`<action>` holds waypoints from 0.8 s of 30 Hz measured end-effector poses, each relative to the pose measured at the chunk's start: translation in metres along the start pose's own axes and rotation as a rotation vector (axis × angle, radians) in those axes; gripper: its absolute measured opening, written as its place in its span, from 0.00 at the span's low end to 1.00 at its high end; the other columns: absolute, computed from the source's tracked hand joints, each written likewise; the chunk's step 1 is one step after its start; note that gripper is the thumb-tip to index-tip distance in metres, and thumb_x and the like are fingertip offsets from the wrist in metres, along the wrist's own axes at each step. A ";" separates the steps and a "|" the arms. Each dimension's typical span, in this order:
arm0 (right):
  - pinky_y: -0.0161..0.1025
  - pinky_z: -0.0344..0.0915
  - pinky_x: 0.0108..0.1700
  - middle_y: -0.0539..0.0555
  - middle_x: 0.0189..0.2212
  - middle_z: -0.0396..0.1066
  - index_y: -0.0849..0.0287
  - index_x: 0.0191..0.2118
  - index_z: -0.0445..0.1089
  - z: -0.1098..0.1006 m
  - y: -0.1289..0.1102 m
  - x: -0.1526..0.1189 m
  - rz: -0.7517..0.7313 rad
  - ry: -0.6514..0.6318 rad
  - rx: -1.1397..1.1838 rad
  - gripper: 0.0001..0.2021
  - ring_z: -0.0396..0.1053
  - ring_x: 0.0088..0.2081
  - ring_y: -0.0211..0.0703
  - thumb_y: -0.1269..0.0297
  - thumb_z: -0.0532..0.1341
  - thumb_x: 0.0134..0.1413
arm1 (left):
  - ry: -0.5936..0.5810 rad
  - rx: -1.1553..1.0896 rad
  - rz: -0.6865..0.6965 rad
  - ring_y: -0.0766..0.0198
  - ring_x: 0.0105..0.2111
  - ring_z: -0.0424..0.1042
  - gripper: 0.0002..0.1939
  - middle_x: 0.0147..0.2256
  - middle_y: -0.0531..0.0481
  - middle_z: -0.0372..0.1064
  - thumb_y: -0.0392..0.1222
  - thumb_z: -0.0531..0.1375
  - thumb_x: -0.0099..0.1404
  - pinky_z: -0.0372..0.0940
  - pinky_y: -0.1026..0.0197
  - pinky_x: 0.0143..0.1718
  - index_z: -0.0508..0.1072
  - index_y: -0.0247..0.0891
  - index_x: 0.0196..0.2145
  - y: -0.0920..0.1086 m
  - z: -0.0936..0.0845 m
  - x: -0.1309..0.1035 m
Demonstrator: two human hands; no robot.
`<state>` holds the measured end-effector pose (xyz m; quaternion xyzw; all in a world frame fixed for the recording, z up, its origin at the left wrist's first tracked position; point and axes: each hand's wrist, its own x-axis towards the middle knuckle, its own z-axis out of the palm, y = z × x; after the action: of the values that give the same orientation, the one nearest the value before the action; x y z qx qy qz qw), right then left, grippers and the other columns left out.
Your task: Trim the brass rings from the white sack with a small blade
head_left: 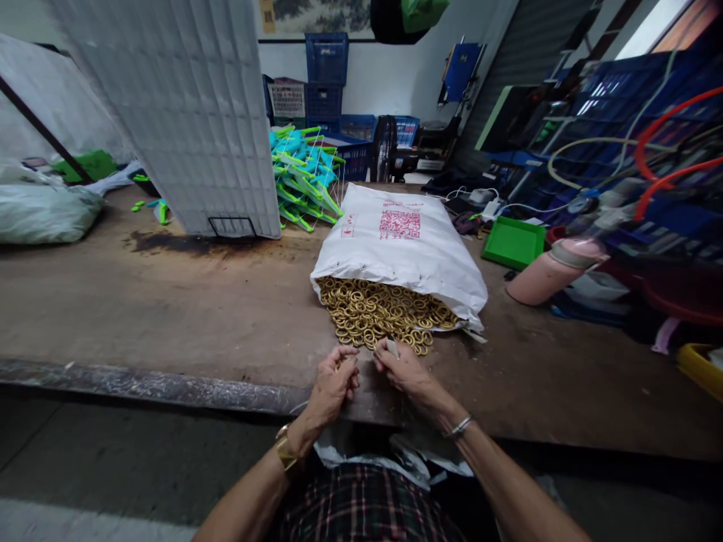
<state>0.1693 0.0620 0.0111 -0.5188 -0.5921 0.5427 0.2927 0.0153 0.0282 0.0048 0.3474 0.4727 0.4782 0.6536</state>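
A white woven sack [395, 233] with red print lies on its side, and many brass-coloured rings [376, 312] spill from its mouth onto the table. Just in front of the rings, my left hand [334, 380] is closed, its fingers curled around what looks like one brass ring. My right hand [407, 370] is closed too, close beside the left and at the near edge of the pile. A small flat pale piece [392, 348] sticks up between its thumb and fingers; its exact kind is unclear. The two hands are slightly apart.
The wooden table [169, 301] has a worn front edge. A tall white ribbed panel [197, 113] stands left, beside green and blue plastic pieces [305, 177]. At right are a green tray [514, 242], a pink bottle [550, 271] and a yellow container [700, 369].
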 end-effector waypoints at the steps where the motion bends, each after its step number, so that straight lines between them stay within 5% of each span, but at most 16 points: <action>1: 0.29 0.44 0.16 0.42 0.18 0.55 0.57 0.27 0.55 0.000 -0.002 -0.006 0.053 -0.064 0.112 0.12 0.45 0.14 0.27 0.55 0.50 0.54 | -0.011 0.075 0.024 0.75 0.14 0.55 0.19 0.18 0.59 0.60 0.49 0.58 0.55 0.51 0.72 0.14 0.65 0.36 0.42 0.001 0.001 0.002; 4: 0.27 0.39 0.13 0.40 0.19 0.55 0.57 0.30 0.55 0.001 -0.006 -0.018 0.137 -0.217 0.348 0.14 0.41 0.12 0.24 0.52 0.56 0.50 | -0.084 0.197 0.028 0.75 0.13 0.55 0.22 0.17 0.59 0.60 0.50 0.56 0.57 0.52 0.71 0.15 0.66 0.35 0.45 0.002 0.005 0.004; 8: 0.25 0.40 0.14 0.40 0.19 0.55 0.57 0.31 0.56 0.001 -0.003 -0.024 0.164 -0.271 0.527 0.15 0.42 0.13 0.23 0.52 0.58 0.49 | -0.161 0.200 0.016 0.74 0.15 0.56 0.21 0.17 0.58 0.59 0.52 0.56 0.57 0.52 0.70 0.16 0.69 0.34 0.41 0.002 0.010 0.004; 15: 0.24 0.42 0.13 0.41 0.18 0.57 0.58 0.30 0.57 0.005 -0.003 -0.023 0.164 -0.204 0.601 0.15 0.44 0.12 0.22 0.53 0.60 0.47 | -0.016 0.241 0.052 0.74 0.15 0.54 0.14 0.17 0.58 0.58 0.50 0.57 0.56 0.51 0.70 0.17 0.67 0.35 0.30 0.000 0.017 0.002; 24: 0.27 0.41 0.12 0.42 0.13 0.55 0.59 0.23 0.58 0.004 0.007 -0.018 0.185 0.001 0.217 0.19 0.45 0.11 0.25 0.46 0.53 0.49 | 0.040 0.681 0.537 0.67 0.27 0.63 0.07 0.25 0.51 0.66 0.40 0.55 0.58 0.58 0.64 0.30 0.69 0.36 0.26 -0.007 0.019 0.003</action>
<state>0.1732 0.0431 0.0071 -0.5366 -0.4794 0.6280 0.2963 0.0357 0.0295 0.0037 0.6447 0.5089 0.4546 0.3446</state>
